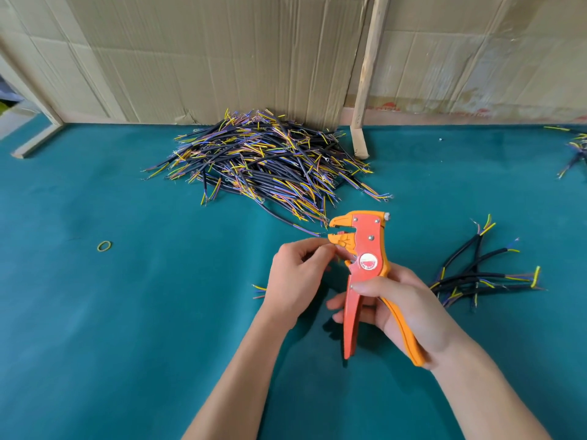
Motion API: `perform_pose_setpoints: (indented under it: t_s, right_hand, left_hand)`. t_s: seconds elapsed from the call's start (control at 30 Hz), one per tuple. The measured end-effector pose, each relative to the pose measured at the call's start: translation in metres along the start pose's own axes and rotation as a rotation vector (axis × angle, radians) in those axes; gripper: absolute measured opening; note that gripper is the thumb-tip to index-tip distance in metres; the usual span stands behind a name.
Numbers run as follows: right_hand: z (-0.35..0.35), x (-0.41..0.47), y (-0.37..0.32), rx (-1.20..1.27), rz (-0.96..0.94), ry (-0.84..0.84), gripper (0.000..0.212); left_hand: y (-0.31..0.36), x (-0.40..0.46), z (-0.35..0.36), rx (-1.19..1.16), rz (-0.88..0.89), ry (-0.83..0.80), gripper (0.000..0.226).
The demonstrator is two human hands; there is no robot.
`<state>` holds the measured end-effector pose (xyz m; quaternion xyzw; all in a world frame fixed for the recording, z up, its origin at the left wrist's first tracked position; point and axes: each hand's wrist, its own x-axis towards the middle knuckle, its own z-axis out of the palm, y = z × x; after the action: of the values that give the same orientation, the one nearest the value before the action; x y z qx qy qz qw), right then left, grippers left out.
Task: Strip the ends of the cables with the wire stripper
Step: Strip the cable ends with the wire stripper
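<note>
My right hand (403, 309) grips the two handles of an orange and red wire stripper (368, 249), held upright with its jaws pointing left and slightly apart. My left hand (295, 274) pinches a cable just left of the jaws, fingertips close to the lower jaw. The cable's coloured wire ends (259, 289) stick out behind that hand on the left; most of the cable is hidden by the hand. A big heap of black cables (263, 160) with yellow, blue and brown wire ends lies at the back of the green table (127, 312).
A smaller bunch of black cables (482, 277) lies right of my right hand. A few more cables (575, 150) show at the far right edge. A yellow rubber band (104, 246) lies on the left. Cardboard sheets (222, 52) and a wooden post (368, 74) stand behind.
</note>
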<state>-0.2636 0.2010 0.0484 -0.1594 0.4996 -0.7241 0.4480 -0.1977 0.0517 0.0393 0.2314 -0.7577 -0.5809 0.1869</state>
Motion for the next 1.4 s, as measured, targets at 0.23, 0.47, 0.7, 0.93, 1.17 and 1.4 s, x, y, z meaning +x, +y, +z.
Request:
perform_pose_setpoints:
  t_s: [0.23,0.47,0.7,0.93,1.17,1.4]
  right_hand:
    - [0.003,-0.001,0.001,0.098,0.011,-0.047,0.052]
    - [-0.009,-0.002,-0.002,0.068,-0.045,-0.030,0.044]
    - [-0.020,-0.002,-0.006,0.062,-0.107,0.014,0.047]
    - [-0.015,0.001,-0.001,0.022,-0.100,0.034,0.037]
    - [-0.015,0.001,-0.001,-0.020,-0.088,0.033,0.051]
    - [-0.015,0.001,-0.001,0.036,-0.113,0.038,0.048]
  left_hand:
    - [0.008,0.006,-0.011,-0.280,-0.088,-0.119,0.032]
    - [0.008,0.008,-0.002,-0.311,-0.075,-0.123,0.022]
    - [0.008,0.009,0.004,-0.209,-0.112,-0.053,0.016]
    - [0.007,0.010,0.010,-0.117,-0.117,-0.044,0.012]
    - [0.004,0.009,0.010,-0.050,-0.115,-0.044,0.010]
    - [-0.003,0.008,0.009,-0.012,-0.113,0.033,0.018]
